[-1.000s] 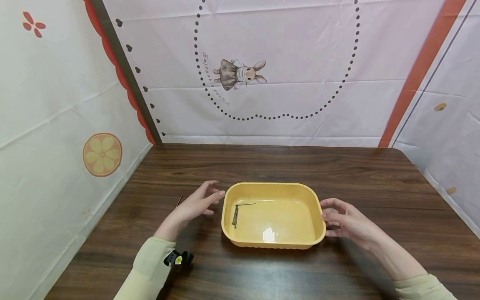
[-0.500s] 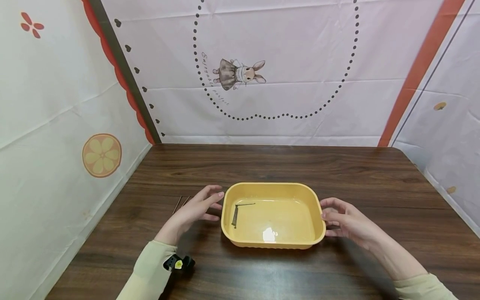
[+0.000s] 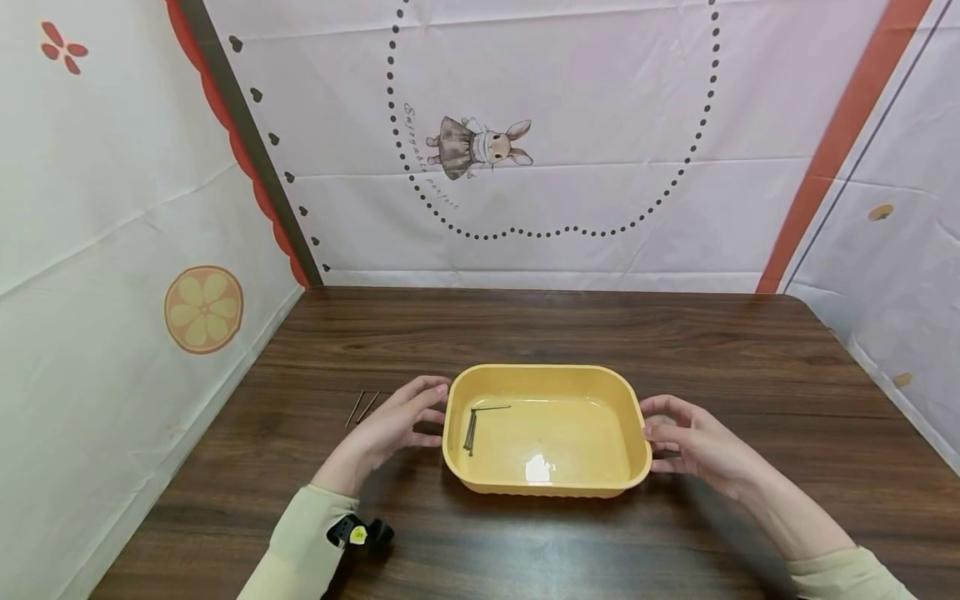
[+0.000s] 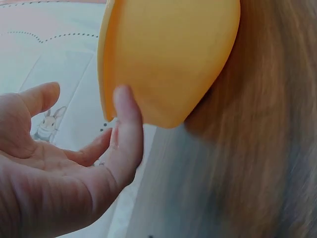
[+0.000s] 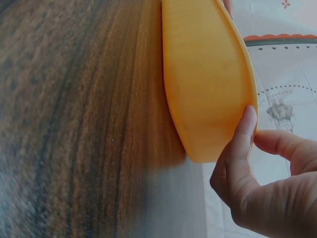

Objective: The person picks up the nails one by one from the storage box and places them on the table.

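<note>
A yellow plastic basin (image 3: 555, 442) with rounded corners stands on the table between my two hands. Several thin dark nails (image 3: 470, 433) lie inside it near the left wall, one crosswise. My left hand (image 3: 395, 423) is at the basin's left side, fingers loosely bent; in the left wrist view one fingertip overlaps the outer wall and the thumb is apart from the rim. My right hand (image 3: 693, 442) holds the right rim, its thumb at the edge and fingers against the outer wall, as the right wrist view shows.
Left of my left hand, thin copper-coloured nails (image 3: 367, 407) lie on the dark wooden table (image 3: 525, 325), partly hidden by the hand. A printed white cloth (image 3: 600, 167) hangs behind the table and along both sides. A black wrist strap (image 3: 348, 531) is on the left sleeve.
My left hand has shifted slightly right and down to the basin's side, uncovering more of the nails on the table. The right hand and the basin have stayed put.
</note>
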Available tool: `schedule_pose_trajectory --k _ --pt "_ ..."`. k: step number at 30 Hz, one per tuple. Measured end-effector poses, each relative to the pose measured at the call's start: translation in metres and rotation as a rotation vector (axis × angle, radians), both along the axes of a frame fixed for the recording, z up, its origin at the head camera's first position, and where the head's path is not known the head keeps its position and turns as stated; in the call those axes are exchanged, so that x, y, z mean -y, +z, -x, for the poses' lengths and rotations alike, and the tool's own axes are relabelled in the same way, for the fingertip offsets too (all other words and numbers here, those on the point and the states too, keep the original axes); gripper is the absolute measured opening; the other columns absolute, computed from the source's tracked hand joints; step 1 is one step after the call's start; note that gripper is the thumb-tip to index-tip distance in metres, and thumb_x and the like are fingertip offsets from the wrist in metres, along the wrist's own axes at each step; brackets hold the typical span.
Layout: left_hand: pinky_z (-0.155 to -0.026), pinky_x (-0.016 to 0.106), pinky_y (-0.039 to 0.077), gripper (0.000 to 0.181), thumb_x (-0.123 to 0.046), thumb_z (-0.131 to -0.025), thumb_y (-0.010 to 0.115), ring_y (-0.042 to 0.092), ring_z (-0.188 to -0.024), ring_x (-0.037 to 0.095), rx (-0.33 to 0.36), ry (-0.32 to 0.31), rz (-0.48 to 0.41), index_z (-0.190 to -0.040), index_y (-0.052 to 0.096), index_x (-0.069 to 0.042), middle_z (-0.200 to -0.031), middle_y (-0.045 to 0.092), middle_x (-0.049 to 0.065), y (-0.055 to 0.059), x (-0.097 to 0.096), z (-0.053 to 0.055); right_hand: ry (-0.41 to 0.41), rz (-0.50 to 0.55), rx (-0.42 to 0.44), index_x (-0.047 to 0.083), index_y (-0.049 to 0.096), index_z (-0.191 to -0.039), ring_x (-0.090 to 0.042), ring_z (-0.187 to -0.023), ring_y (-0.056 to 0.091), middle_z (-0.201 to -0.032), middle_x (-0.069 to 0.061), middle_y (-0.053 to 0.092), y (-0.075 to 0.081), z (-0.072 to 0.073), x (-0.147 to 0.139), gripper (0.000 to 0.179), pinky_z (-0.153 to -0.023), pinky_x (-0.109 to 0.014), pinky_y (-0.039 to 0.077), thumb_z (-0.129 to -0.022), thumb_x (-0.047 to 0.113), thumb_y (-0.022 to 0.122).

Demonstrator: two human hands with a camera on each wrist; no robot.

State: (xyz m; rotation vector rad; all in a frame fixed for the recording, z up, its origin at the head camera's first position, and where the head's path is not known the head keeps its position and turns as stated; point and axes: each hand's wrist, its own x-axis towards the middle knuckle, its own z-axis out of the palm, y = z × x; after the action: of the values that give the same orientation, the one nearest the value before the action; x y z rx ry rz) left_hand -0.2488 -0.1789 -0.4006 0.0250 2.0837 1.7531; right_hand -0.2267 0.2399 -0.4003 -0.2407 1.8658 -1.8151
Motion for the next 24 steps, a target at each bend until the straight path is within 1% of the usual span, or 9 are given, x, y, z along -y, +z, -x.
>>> schedule_pose_trajectory --k 4,9,14,18,21,24 --pt "-0.083 0.036 0.059 0.05 -0.036 -0.103 0.047 0.061 -0.103 0.02 0.03 0.019 -0.052 -0.143 0.039 -0.008 -0.137 0.046 0.018 -0.002 -0.001 -0.002 0.003 0.001 -0.001 0.016 0.046 -0.12 -0.009 -0.086 0.067 -0.094 0.007 0.065 0.0 0.0 0.0 0.021 -0.078 -0.032 0.061 -0.1 0.012 0.052" --pt "-0.082 0.035 0.059 0.046 -0.033 -0.103 0.046 0.06 -0.099 0.018 0.034 0.039 -0.088 -0.141 0.04 -0.006 -0.131 0.047 0.016 -0.003 -0.002 -0.003 0.0 -0.004 -0.001 0.015 0.046 -0.121 -0.009 -0.086 0.067 -0.095 0.007 0.065 0.001 0.0 0.0 0.023 -0.077 -0.032 0.061 -0.1 0.013 0.053" --pt "-0.079 0.032 0.058 0.045 -0.028 -0.101 0.051 0.06 -0.095 0.015 0.038 0.046 -0.103 -0.139 0.041 -0.006 -0.129 0.051 0.014 -0.007 -0.003 -0.004 -0.001 -0.003 -0.005 0.014 0.045 -0.122 -0.009 -0.086 0.067 -0.094 0.007 0.065 0.001 0.0 0.0 0.023 -0.077 -0.032 0.06 -0.1 0.012 0.053" --pt "-0.074 0.029 0.056 0.044 -0.021 -0.098 0.055 0.06 -0.091 0.014 0.046 0.054 -0.109 -0.136 0.041 -0.005 -0.118 0.056 0.009 -0.01 -0.006 -0.004 -0.002 -0.008 0.0 0.014 0.045 -0.122 -0.009 -0.086 0.067 -0.094 0.007 0.065 0.001 0.0 0.0 0.023 -0.077 -0.032 0.061 -0.1 0.013 0.053" --pt "-0.072 0.028 0.056 0.043 -0.018 -0.096 0.056 0.059 -0.089 0.014 0.049 0.058 -0.115 -0.134 0.04 -0.005 -0.108 0.056 0.005 -0.012 -0.008 -0.006 -0.004 -0.022 0.006 0.014 0.045 -0.122 -0.009 -0.086 0.067 -0.094 0.006 0.064 0.002 0.0 0.0 0.024 -0.078 -0.032 0.061 -0.1 0.014 0.053" --pt "-0.071 0.027 0.055 0.044 -0.017 -0.095 0.056 0.058 -0.088 0.014 0.041 0.056 -0.112 -0.134 0.04 -0.005 -0.106 0.056 0.004 -0.012 -0.008 -0.007 -0.008 -0.035 0.01 0.013 0.044 -0.123 -0.01 -0.087 0.067 -0.095 0.005 0.064 0.001 0.0 0.0 0.025 -0.078 -0.032 0.06 -0.1 0.015 0.054"
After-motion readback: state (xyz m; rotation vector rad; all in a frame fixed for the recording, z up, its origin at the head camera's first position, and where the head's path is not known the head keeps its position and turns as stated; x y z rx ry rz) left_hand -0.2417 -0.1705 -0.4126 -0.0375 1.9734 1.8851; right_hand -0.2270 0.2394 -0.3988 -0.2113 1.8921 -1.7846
